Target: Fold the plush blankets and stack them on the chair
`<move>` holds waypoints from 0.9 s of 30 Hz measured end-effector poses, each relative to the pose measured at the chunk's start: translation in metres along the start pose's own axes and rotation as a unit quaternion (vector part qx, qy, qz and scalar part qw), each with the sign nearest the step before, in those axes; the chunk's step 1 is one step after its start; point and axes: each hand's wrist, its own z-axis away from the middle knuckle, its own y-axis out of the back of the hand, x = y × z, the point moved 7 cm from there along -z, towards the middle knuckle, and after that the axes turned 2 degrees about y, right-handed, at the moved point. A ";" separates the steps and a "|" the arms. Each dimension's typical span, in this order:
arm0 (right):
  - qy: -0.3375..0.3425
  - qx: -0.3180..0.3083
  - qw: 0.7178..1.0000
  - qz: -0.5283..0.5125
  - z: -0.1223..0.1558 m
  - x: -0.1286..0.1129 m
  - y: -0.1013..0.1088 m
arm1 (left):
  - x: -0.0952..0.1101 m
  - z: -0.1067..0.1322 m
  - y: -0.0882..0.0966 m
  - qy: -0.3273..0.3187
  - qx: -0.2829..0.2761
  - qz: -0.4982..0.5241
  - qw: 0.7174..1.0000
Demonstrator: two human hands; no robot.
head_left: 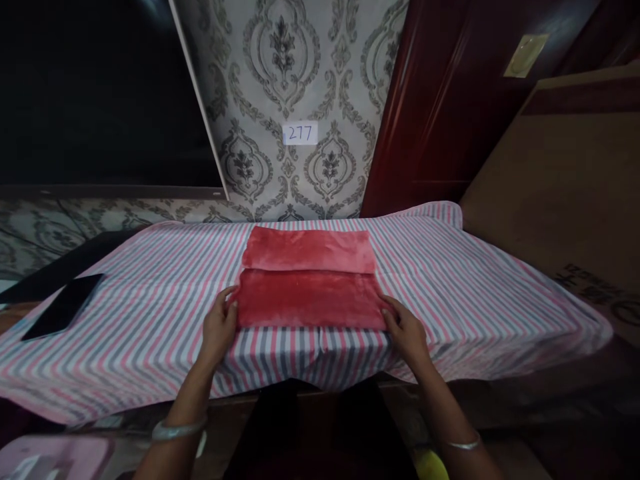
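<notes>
A red cloth (310,297), blotched with paler pink, lies folded on the striped tablecloth (165,293). Its near flap is folded toward the middle, and a seam-like gap runs across between that flap and the lighter far part. At the cloth's left edge, my left hand (220,323) pinches the near flap between thumb and fingers. My right hand (407,331) grips the opposite edge in the same way, near the front right corner. Both hands rest low, close to the table's front edge.
A black tablet or phone (65,305) lies on the left of the table. Behind stand a large dark screen (100,93) and a patterned wall bearing a paper label (300,133). A big cardboard box (570,173) borders the right side.
</notes>
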 end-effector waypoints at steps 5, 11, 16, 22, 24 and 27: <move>-0.029 -0.013 0.997 -0.076 -0.001 0.001 0.004 | -0.012 0.001 -0.004 0.081 -0.105 0.185 0.974; -0.083 -0.005 0.986 -0.141 -0.002 0.016 0.011 | -0.018 -0.003 0.004 0.152 -0.185 0.251 0.938; -0.062 0.015 0.992 -0.108 0.003 0.011 0.012 | -0.011 -0.005 0.004 0.117 -0.269 0.152 0.944; -0.025 -0.009 0.995 -0.101 0.001 0.000 0.011 | 0.008 -0.017 0.009 0.028 -0.333 0.062 0.941; -0.030 -0.022 0.993 -0.110 0.000 0.002 0.010 | 0.013 -0.019 0.008 0.007 -0.367 0.050 0.929; -0.047 -0.026 0.990 -0.129 -0.001 0.003 0.009 | 0.017 -0.020 0.008 -0.005 -0.381 0.053 0.923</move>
